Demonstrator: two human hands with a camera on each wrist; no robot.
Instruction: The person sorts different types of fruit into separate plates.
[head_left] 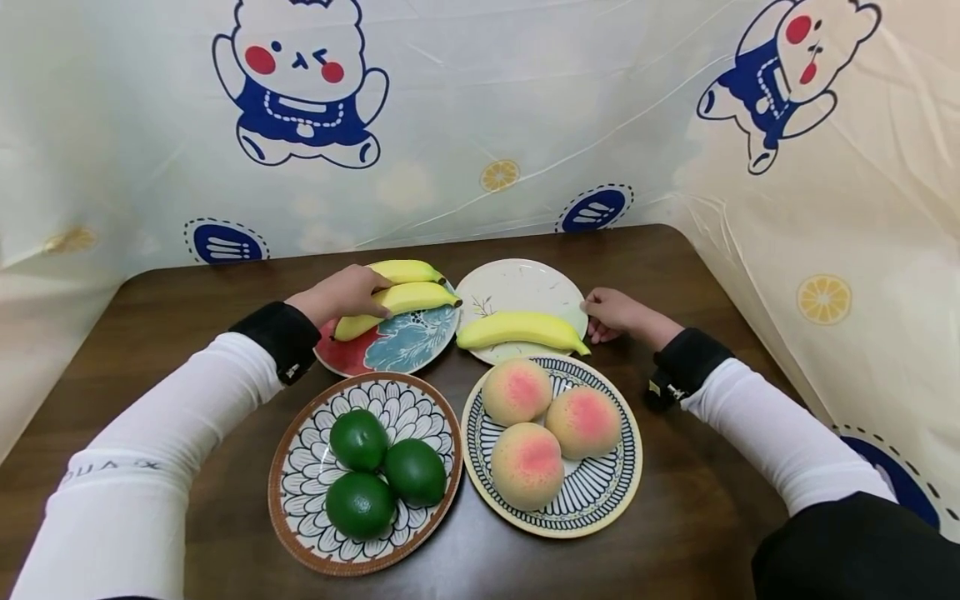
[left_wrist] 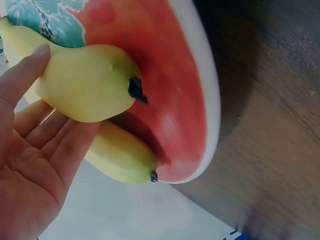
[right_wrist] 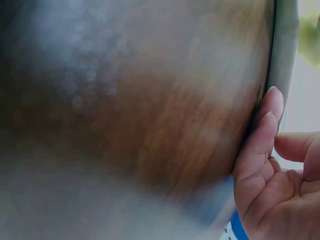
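My left hand point(head_left: 345, 293) pinches a yellow banana point(head_left: 416, 297) between thumb and fingers, over a red and blue floral plate point(head_left: 408, 346). In the left wrist view the thumb lies on top of this banana point(left_wrist: 90, 82) and the fingers reach beneath it. A second banana point(head_left: 405, 270) lies just behind it on the same plate. My right hand point(head_left: 618, 315) pinches the right rim of a white plate point(head_left: 525, 287); the right wrist view shows thumb and fingers at the rim point(right_wrist: 286, 55). Another banana point(head_left: 525, 331) rests across that white plate's near side.
Nearer on the brown table point(head_left: 697, 500), a brown-rimmed plate point(head_left: 281, 500) holds three green, lime-like fruits point(head_left: 360, 504). To its right, a blue-patterned plate point(head_left: 626, 475) carries three peaches point(head_left: 527, 467). A printed curtain point(head_left: 450, 100) hangs behind the table.
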